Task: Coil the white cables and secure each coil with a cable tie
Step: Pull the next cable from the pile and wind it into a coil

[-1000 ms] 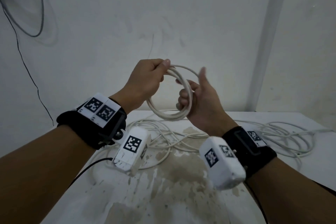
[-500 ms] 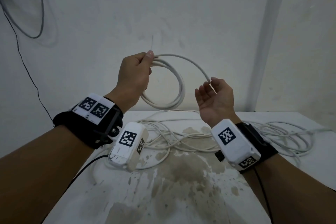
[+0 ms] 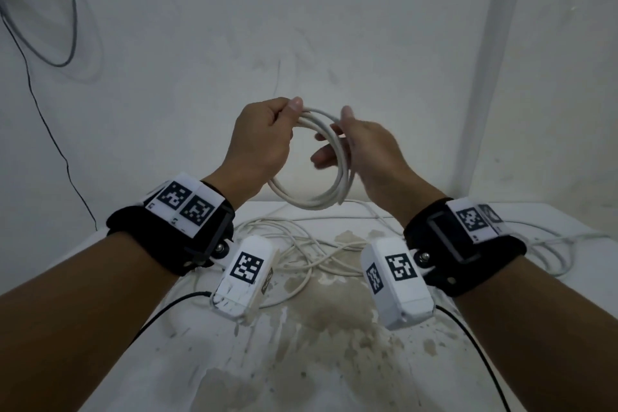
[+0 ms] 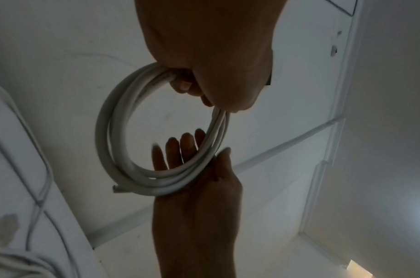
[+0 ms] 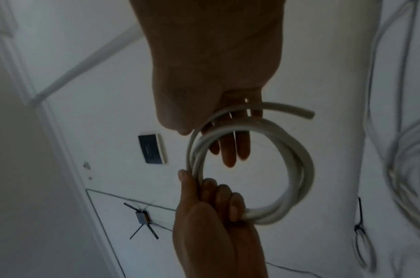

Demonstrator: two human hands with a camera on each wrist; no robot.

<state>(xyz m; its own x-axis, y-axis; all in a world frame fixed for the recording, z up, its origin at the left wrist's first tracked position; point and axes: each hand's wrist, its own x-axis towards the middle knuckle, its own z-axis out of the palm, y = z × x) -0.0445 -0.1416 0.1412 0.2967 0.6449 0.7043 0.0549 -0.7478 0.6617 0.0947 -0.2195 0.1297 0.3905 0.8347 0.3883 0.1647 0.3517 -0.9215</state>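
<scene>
From the head camera, the left hand gripped the top of a white cable coil, thumb pressed over the strands and fingers curled round them, holding it in the air above the tabletop. The right hand was at the coil's right side with its fingers reaching through the ring; they looked straight, but blur made it hard to tell how firmly they touched. Below, loose cables lay tangled on the stained tabletop, partly hidden behind both wrist cameras, and more loops ran off toward the right edge.

From the left wrist, the left hand filled the top of the frame, dark against the wall, its curled fingertips closed on the coil. A cut cable end stuck out at the ring's lower left. The right hand rose from below, its fingers straight behind the strands, thumb alongside.

From the right wrist, the right hand was mostly a dark shape; its straight fingers showed through the coil. The left hand held the ring's lower left. The cables on the right were smeared.
</scene>
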